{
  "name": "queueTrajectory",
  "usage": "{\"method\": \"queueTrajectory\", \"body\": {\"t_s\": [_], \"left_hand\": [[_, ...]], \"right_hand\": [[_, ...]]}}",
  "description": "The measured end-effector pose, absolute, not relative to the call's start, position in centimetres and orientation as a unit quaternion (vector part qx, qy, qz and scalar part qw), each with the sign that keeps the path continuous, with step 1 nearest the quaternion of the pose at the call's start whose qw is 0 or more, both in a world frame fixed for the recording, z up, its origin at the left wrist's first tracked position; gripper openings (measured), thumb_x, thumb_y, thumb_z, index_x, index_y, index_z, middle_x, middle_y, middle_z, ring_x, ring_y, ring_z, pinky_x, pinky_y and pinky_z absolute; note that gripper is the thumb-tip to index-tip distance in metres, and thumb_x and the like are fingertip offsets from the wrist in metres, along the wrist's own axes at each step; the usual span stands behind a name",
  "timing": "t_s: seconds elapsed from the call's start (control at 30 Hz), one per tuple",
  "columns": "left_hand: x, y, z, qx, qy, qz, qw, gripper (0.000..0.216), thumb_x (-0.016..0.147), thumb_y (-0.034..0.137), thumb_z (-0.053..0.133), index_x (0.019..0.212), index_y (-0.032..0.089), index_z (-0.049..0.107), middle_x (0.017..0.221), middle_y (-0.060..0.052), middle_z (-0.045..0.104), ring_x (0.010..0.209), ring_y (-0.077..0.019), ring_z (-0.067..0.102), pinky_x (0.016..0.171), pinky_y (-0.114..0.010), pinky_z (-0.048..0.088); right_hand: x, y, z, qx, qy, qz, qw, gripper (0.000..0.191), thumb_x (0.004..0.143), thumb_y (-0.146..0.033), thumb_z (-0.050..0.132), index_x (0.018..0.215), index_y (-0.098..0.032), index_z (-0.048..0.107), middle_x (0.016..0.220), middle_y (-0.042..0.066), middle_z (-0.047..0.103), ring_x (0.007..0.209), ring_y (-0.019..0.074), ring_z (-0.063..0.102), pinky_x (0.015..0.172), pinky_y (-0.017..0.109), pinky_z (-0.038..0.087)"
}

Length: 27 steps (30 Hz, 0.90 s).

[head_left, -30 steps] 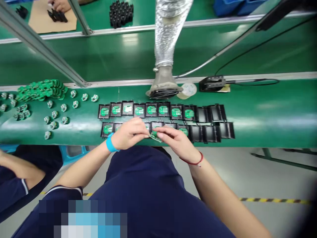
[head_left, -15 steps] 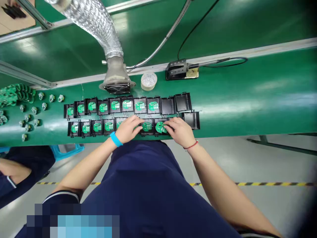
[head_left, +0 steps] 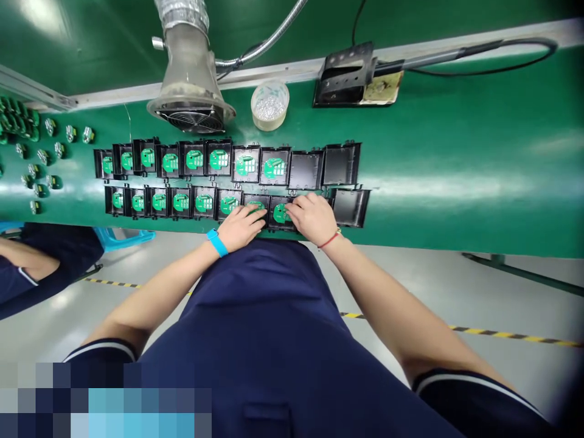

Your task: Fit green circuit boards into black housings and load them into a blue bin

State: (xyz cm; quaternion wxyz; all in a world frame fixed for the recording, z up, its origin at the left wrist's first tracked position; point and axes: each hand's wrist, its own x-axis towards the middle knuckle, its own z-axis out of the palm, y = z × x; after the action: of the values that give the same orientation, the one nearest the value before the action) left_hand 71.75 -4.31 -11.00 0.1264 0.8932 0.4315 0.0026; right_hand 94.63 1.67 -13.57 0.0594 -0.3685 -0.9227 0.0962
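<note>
Two rows of black plastic housings [head_left: 306, 170] lie along the near edge of the green bench [head_left: 456, 152]; most hold a green circuit board [head_left: 219, 159]. My left hand [head_left: 241, 226] rests with its fingers laid flat on the board in a front-row housing [head_left: 255, 205]. My right hand [head_left: 314, 219] has bent fingers pressed onto a green board [head_left: 279, 213] in the housing beside it. An empty housing [head_left: 349, 207] sits right of my right hand, and another empty one [head_left: 341, 163] sits in the back row.
A fume extractor hood [head_left: 191, 112] with a silver hose stands behind the rows, beside a clear cup of small metal parts [head_left: 270, 104] and a black tool stand [head_left: 349, 76] with cable. Small loose components [head_left: 45, 159] lie far left. Another person's arm [head_left: 22, 261] shows at left.
My hands went from holding a board together above the front row to pressing boards into housings. The view has tilted down and closer, so the bench shifted up.
</note>
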Motion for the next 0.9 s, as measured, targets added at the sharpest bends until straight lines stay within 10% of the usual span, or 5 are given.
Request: {"method": "queueTrajectory", "body": {"t_s": [0.5,0.9], "left_hand": [[74.4,-3.1,-11.2,0.911,0.372,-0.132,0.120,0.055,0.090,0.039,0.047,0.138,0.012,0.042,0.147,-0.008,0.036,0.136,-0.0345,0.027,0.109,-0.051,0.027],[74.5,-3.1,-11.2,0.912,0.370,-0.140,0.113,0.053,0.091,0.038,0.047,0.138,0.013,0.044,0.147,-0.007,0.037,0.136,-0.0338,0.027,0.110,-0.051,0.026]], "right_hand": [[94.6,1.8,-14.1,-0.382,-0.917,0.108,0.046,0.030,0.094,-0.027,0.041,0.102,-0.019,0.068,0.086,0.008,0.063,0.082,0.0209,0.041,0.069,0.034,0.025],[96.3,-2.6,-12.0,-0.379,-0.916,0.129,0.003,0.039,0.092,-0.016,0.035,0.124,-0.013,0.057,0.129,0.006,0.058,0.088,0.0193,0.052,0.074,0.033,0.034]]}}
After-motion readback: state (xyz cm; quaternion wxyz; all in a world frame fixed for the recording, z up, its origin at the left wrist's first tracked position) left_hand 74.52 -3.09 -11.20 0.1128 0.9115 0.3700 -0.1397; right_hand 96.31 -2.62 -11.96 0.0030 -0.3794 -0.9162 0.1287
